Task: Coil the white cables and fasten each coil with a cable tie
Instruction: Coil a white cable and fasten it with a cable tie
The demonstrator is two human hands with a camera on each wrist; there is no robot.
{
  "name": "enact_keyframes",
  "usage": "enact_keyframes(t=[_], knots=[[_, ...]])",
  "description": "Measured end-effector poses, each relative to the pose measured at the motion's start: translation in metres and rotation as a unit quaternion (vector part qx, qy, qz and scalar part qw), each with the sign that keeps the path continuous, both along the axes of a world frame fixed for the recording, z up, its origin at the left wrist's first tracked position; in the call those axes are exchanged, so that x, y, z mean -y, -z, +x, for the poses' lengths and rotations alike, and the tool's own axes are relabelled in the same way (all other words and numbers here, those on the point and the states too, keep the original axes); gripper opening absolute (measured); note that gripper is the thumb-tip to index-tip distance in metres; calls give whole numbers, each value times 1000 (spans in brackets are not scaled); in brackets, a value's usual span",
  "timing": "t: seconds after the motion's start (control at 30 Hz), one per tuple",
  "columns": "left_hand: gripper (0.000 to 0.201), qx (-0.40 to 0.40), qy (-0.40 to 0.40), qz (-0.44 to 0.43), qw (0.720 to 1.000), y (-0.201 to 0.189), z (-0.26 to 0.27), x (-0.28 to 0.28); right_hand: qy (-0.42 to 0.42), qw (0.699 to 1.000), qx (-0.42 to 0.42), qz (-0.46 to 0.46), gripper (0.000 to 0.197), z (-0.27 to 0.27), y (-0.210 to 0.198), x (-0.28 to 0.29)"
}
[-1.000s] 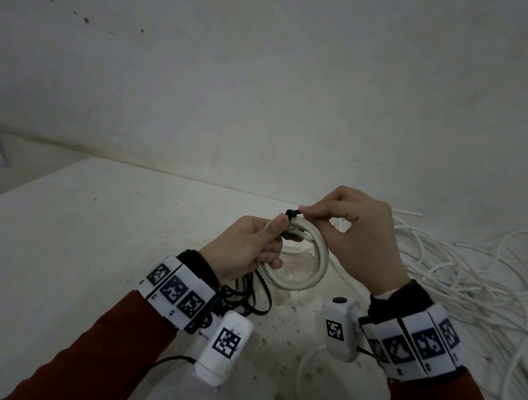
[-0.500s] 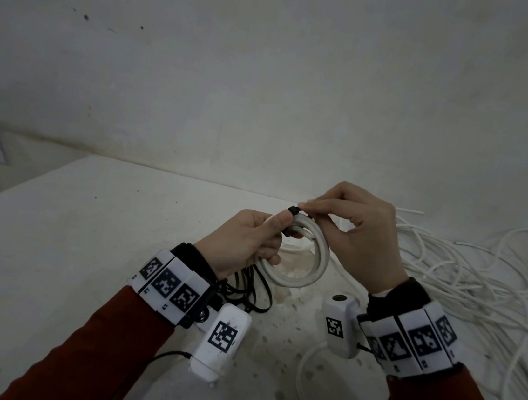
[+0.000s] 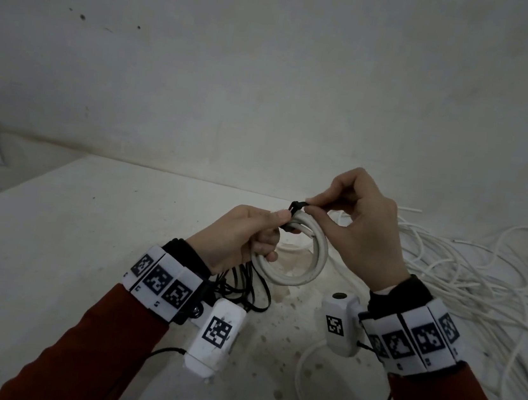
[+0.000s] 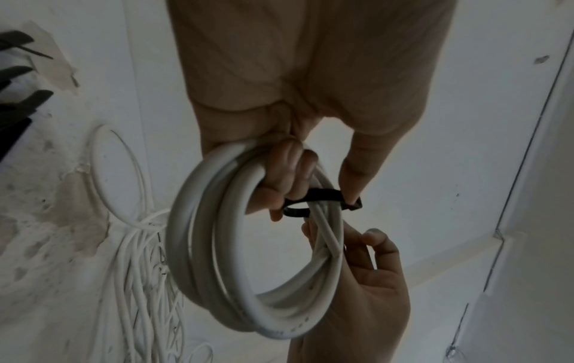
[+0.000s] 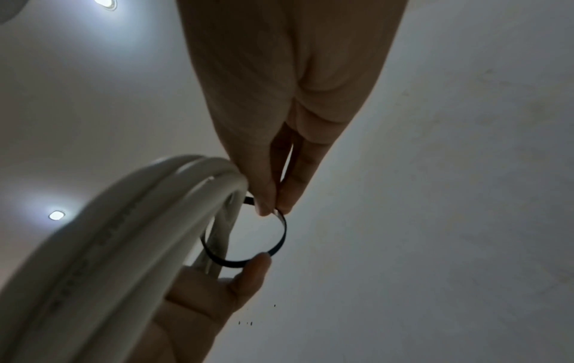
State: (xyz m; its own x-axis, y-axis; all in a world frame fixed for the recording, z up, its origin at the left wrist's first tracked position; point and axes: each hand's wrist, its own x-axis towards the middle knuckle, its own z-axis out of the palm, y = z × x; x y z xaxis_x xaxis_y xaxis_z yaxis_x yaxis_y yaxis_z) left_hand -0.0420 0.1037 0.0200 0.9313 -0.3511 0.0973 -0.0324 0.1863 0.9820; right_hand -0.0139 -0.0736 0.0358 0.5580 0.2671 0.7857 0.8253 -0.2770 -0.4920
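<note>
While the right hand (image 3: 361,235) pinches the black cable tie (image 3: 295,206) between thumb and forefinger at the top of the white coil (image 3: 310,262), the left hand (image 3: 244,240) curls its fingers round the coil's left side, its thumb pressed on the turns just beside the tie. From the left wrist, the fingers (image 4: 289,176) wrap the bundled turns and the tie (image 4: 313,200) runs as a loose black loop round them, with the right hand's fingers behind the coil's far side. From the right wrist, the tie (image 5: 273,242) still stands open as a wide ring, not drawn tight on the cable, and the left thumb touches its lower edge. Held in the air between both hands, the coil hangs above the white table (image 3: 51,240). To the right lies a tangled heap of loose white cables (image 3: 478,286); under the left wrist sits a bunch of thin black ties (image 3: 244,294). Both sleeves are dark red, with marker bands at the wrists
</note>
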Motion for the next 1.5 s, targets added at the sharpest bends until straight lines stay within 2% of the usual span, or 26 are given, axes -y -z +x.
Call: enact_keyframes(t=[0.13, 0.23, 0.43, 0.53, 0.63, 0.73, 0.83, 1.1, 1.2, 1.23, 1.3, 1.37, 1.4, 1.43, 1.5], knots=[[26, -13, -31, -11, 999, 1, 1, 2, -4, 1000, 19, -14, 46, -3, -2, 1], [37, -18, -62, -4, 998, 4, 3, 5, 13, 997, 64, -46, 53, -3, -1, 0], [40, -24, -88, 6, 996, 7, 3, 6, 33, 988, 117, -94, 48, -11, 2, -10], [33, -17, -87, 5, 996, 11, 4, 7, 8, 995, 57, -79, 51, -8, -1, -10], [32, 3, -83, -2, 997, 10, 5, 5, -29, 998, -46, -31, 39, -4, -4, -2], [34, 18, -86, 16, 996, 8, 4, 5, -18, 997, -81, -3, 38, -4, -1, -4], [34, 27, -93, 33, 995, 6, 1, 5, -13, 998, -53, 19, 35, -6, 3, -9], [30, 65, -158, 41, 984, 5, -1, 9, 32, 995, 89, -21, 38, -11, 4, -11], [32, 150, -234, 101, 955, 9, 3, 5, 14, 999, 32, -14, 29, -10, 1, -11], [30, 203, -267, 133, 933, 9, 4, 2, 15, 1000, -1, -18, 22, -9, -1, -11], [28, 308, -328, 199, 871, 9, 6, -5, 76, 993, -74, -43, 6, -9, -4, -12], [32, 375, -373, 239, 814, 7, 8, -13, 109, 972, -192, -85, 30, -9, -6, -14], [32, 390, -387, 248, 798, 5, 8, -15, 78, 956, -266, -94, 41, -11, -6, -18], [30, 396, -395, 254, 789, 4, 9, -17, 29, 941, -327, -78, 47, -15, -7, -22], [28, 405, -397, 261, 781, 4, 10, -18, -61, 922, -383, 17, 44, -20, -6, -28]])
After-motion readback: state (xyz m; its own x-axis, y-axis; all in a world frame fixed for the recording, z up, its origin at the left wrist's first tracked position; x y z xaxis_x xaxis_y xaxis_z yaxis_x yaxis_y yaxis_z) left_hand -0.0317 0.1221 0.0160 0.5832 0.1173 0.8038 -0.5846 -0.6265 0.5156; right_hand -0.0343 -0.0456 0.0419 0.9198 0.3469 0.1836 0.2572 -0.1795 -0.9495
